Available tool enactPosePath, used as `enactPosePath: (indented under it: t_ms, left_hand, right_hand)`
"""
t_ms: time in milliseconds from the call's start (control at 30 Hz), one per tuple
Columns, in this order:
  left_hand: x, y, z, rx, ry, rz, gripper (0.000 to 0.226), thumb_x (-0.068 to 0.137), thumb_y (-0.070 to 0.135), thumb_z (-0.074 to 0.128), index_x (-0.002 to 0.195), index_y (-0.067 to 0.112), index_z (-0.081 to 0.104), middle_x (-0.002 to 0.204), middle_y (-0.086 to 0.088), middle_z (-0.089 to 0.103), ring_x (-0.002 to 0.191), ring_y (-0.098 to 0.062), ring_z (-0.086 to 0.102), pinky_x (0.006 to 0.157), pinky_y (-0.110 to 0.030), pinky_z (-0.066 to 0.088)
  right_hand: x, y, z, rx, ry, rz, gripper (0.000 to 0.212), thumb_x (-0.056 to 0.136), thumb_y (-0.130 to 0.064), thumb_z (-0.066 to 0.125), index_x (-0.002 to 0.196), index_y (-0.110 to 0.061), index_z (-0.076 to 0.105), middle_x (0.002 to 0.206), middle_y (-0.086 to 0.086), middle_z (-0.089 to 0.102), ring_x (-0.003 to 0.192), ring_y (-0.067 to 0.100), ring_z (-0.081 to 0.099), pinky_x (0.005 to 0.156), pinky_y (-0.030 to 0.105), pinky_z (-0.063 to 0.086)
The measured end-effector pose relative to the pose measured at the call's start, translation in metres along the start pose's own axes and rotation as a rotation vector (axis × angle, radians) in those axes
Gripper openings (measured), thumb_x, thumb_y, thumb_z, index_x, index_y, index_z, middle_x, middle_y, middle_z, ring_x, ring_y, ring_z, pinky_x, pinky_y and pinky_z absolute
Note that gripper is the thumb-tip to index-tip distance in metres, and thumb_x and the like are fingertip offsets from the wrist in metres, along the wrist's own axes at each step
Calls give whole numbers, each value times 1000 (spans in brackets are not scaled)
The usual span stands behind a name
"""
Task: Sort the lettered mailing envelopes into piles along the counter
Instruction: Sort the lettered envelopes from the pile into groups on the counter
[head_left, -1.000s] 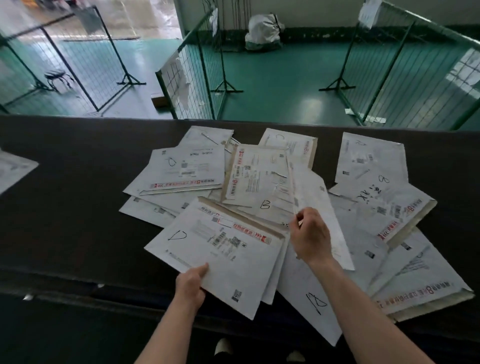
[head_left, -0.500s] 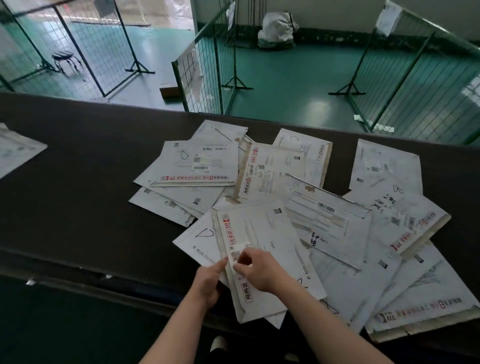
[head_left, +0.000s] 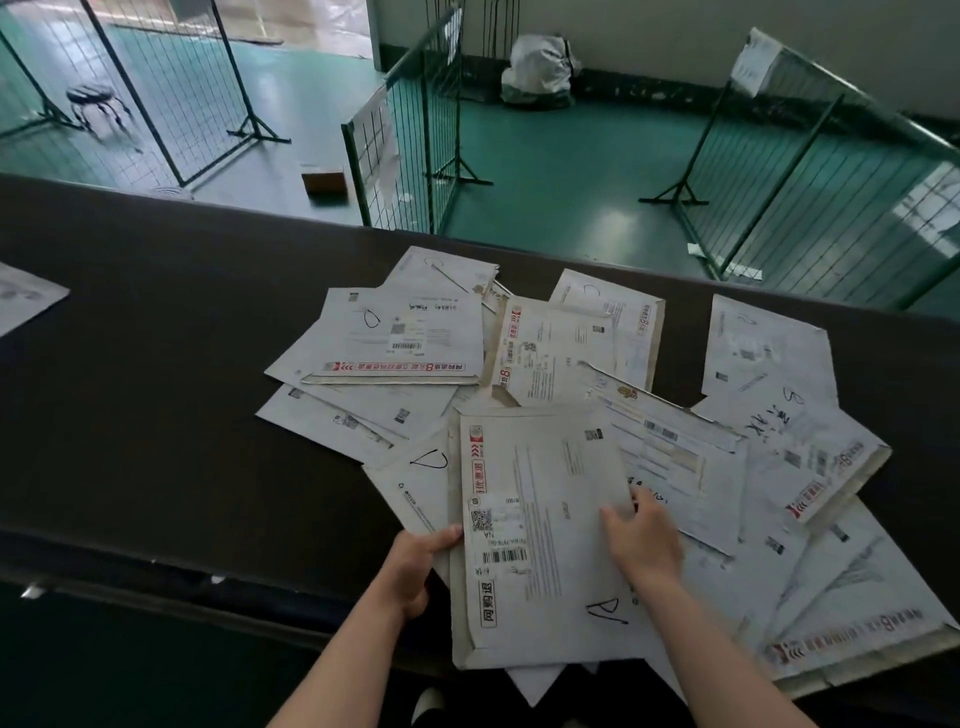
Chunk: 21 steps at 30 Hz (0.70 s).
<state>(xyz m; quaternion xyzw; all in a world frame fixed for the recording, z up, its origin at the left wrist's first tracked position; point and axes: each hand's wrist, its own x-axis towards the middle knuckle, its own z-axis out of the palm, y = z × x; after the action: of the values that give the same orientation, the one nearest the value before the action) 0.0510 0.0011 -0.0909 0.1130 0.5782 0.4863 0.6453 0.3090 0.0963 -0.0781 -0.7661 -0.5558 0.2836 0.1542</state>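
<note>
Both hands on the near stack at the near edge of the dark counter (head_left: 156, 364). Top envelope (head_left: 540, 530), marked "A" at its near right corner, now lies squarer and fuller over the one beneath vs 0.5 s ago, when it sat tilted w/ the right hand pinching near its middle label. Right hand (head_left: 641, 543) has shifted to the top envelope's right edge, fingers curled over that edge, thumb on its face, gripping it. Left hand (head_left: 415, 564) is at the stack's left side, thumb on top, fingers under, holding the lower envelope (head_left: 415, 478), which shows a drawn "D" at its far left and pokes out left of the top one; it was in about the same spot before. The stack overhangs the counter's near edge a bit. Rest of the loose spread (head_left: 571, 353) of envelopes looks unmoved: "D" envelope (head_left: 395, 338) far left, "B" envelope (head_left: 789, 431) at right, more fanned out near right. One lone envelope (head_left: 26, 301) far left on the counter, well apart from the others. Beyond the counter: green floor, wire fence panels (head_left: 410, 135), a white sack (head_left: 540, 67) by the wall, small stool (head_left: 93, 101) far left.
</note>
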Motion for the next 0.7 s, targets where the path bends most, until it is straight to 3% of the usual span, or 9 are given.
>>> enactPosePath:
  t_ms: [167, 300, 367, 467, 567, 700]
  left_hand:
    - [-8, 18, -30, 35, -25, 11, 32, 83, 8, 72, 115, 3, 70, 109, -14, 77, 103, -30, 73, 75, -31, 59]
    - [-19, 27, -67, -58, 18, 29, 39, 87, 29, 72, 121, 10, 69, 114, -10, 76, 105, -25, 73, 83, -34, 56]
    - [-23, 33, -85, -80, 52, 41, 26, 98, 24, 65, 120, 12, 69, 116, -10, 76, 106, -26, 73, 84, -36, 58]
    - [-25, 36, -113, -71, 161, 30, 24, 93, 7, 69, 117, 6, 68, 112, -17, 75, 100, -31, 75, 87, -46, 61]
    - [-26, 31, -138, -104, 329, 4, 24, 90, 2, 71, 114, 9, 70, 107, -14, 77, 96, -32, 75, 90, -50, 59]
    - [-25, 14, -158, -93, 533, -4, 26, 91, 0, 71, 117, 6, 71, 103, -8, 75, 81, -18, 72, 70, -31, 59]
  right_hand:
    - [-1, -53, 8, 117, -52, -177, 37, 99, -8, 58, 136, -7, 57, 121, 12, 66, 106, 28, 62, 92, 38, 48]
    - [2, -98, 38, 80, -187, -245, 41, 100, -9, 56, 141, -10, 55, 124, 11, 68, 107, 29, 64, 88, 35, 49]
    - [0, -118, 57, 49, -301, -299, 42, 98, -12, 60, 140, -16, 57, 123, 9, 71, 107, 29, 67, 92, 41, 55]
    - [-1, -146, 88, -59, -444, -370, 40, 98, -19, 62, 137, -19, 61, 118, 5, 73, 101, 21, 68, 91, 38, 55]
    - [15, -176, 107, -92, -400, -350, 43, 97, -23, 66, 138, -12, 60, 120, 8, 69, 103, 21, 63, 90, 36, 52]
    - [51, -214, 120, -62, -272, -200, 51, 94, -25, 67, 139, -4, 57, 130, 13, 65, 114, 31, 62, 100, 46, 53]
